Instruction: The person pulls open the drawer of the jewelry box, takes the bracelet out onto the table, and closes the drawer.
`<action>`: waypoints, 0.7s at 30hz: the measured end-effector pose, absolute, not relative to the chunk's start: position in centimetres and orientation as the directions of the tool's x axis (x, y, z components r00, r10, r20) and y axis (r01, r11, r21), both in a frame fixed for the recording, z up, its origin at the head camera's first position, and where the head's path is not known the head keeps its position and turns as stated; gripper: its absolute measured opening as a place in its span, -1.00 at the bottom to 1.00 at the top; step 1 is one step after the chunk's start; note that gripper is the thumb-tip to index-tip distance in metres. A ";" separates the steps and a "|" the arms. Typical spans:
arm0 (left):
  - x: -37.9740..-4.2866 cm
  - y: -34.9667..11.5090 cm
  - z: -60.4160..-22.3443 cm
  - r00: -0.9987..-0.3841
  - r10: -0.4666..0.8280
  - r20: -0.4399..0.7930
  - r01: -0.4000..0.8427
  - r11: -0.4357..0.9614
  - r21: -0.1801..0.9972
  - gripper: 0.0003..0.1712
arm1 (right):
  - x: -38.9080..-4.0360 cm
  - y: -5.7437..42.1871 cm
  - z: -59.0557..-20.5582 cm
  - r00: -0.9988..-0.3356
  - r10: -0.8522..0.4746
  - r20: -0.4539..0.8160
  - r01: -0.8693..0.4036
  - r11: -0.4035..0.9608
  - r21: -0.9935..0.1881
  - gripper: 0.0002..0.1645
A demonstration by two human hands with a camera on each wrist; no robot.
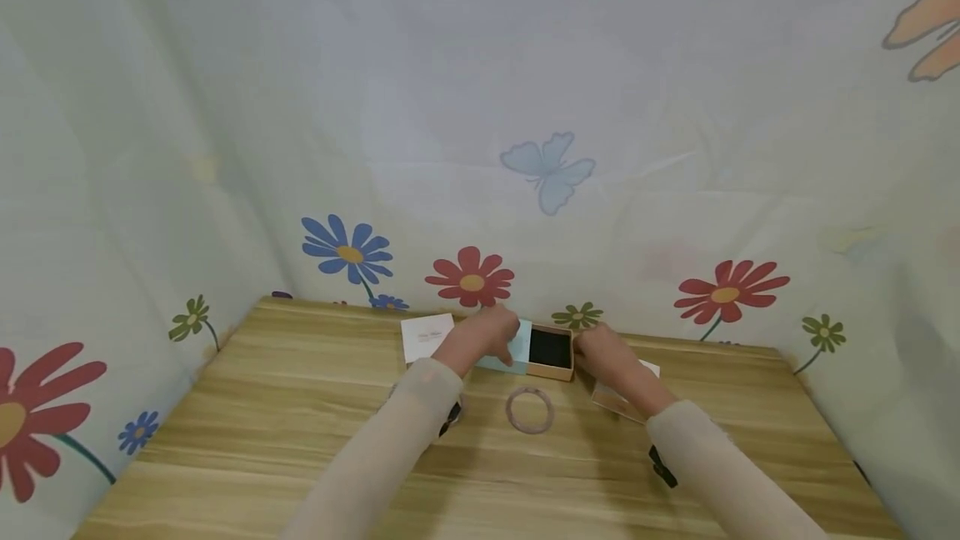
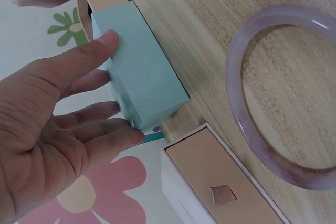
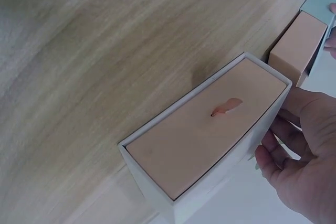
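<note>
Pinching the pale turquoise rectangular cardboard cover (image 2: 144, 61) between thumb and fingers, your left hand (image 1: 486, 332) has its grip on the left part of the box, while the peach cardboard drawer (image 1: 551, 372) with a black lining (image 1: 550, 349) juts out of the cover to the right. Your right hand (image 1: 606, 357) is at that drawer's far right end, fingers curled; you cannot tell whether they pinch it. The box lies close to the back edge of the wood-grain desk (image 1: 300, 473), with the flower-printed pale curtain (image 1: 420, 90) just behind, so room runs towards you, past a lavender translucent bangle (image 1: 530, 431) lying flat in front. To the left, a second pale lavender glossy bangle (image 2: 234, 77) lies below your left forearm, near a white lettered box with a peach inner end (image 1: 427, 338). On the right, another white box with a peach drawer (image 3: 218, 179) sits close beneath your right wrist. Both forearms, in off-white long sleeves, slant inward from the near side, wrists bent over the work.
</note>
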State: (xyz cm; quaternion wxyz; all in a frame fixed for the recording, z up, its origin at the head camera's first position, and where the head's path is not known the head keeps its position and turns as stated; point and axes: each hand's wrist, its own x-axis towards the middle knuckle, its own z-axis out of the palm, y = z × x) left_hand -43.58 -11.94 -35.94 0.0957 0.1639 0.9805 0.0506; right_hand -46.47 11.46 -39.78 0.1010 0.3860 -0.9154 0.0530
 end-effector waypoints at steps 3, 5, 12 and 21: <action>-43.5 -12.0 -35.9 -0.928 0.332 -0.168 0.314 0.941 0.125 -0.63 | -46.4 11.4 -39.7 -0.681 -0.697 0.225 -0.719 0.695 -0.022 -0.67; -43.5 -12.0 -35.9 -0.929 0.330 -0.168 0.312 0.942 0.124 -0.62 | -46.3 11.4 -39.7 -0.679 -0.699 0.226 -0.721 0.692 -0.026 -0.67; -43.3 -11.8 -35.6 -0.934 0.301 -0.195 0.277 0.951 0.141 -0.65 | -46.4 11.4 -39.8 -0.671 -0.709 0.216 -0.730 0.683 -0.028 -0.73; -43.5 -11.8 -35.7 -0.932 0.309 -0.186 0.288 0.948 0.133 -0.65 | -46.5 11.3 -39.6 -0.675 -0.707 0.213 -0.727 0.686 -0.026 -0.73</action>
